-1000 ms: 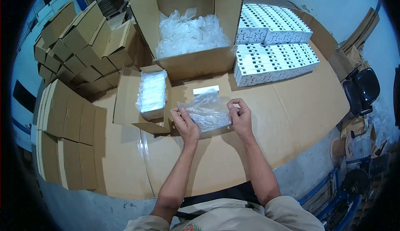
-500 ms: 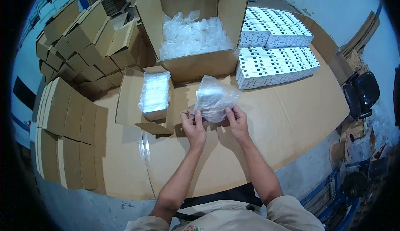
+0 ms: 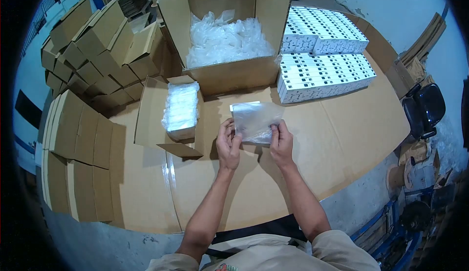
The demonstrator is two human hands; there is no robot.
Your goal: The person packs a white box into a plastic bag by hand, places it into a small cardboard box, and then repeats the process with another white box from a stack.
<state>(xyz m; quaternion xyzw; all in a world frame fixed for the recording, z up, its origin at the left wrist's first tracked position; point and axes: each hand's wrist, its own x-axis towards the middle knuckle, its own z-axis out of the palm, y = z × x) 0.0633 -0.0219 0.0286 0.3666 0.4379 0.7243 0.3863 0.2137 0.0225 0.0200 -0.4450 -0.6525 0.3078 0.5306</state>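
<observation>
Between my hands a clear plastic bag (image 3: 256,121) is held fairly flat over the cardboard-covered table (image 3: 312,149). The fingers of my left hand (image 3: 228,145) are closed on its left edge, and my right hand (image 3: 282,143) pinches the lower right corner. A white edge shows behind the bag's top left; the rest of that thing is hidden. Left of my hands stands an open carton (image 3: 190,146), holding a row of plastic-wrapped packs (image 3: 181,106).
A large open box (image 3: 234,78) of loose plastic bags (image 3: 227,41) stands at the back. Stacked white printed boxes (image 3: 325,75) are at the back right. Brown cartons (image 3: 97,51) pile up at the back left, with more stacked cartons (image 3: 80,134) at the left edge.
The bag was crumpled and puffed up; now it lies flatter and squarer between my hands. My left hand has shifted slightly up and right, and a white edge now shows behind the bag.
</observation>
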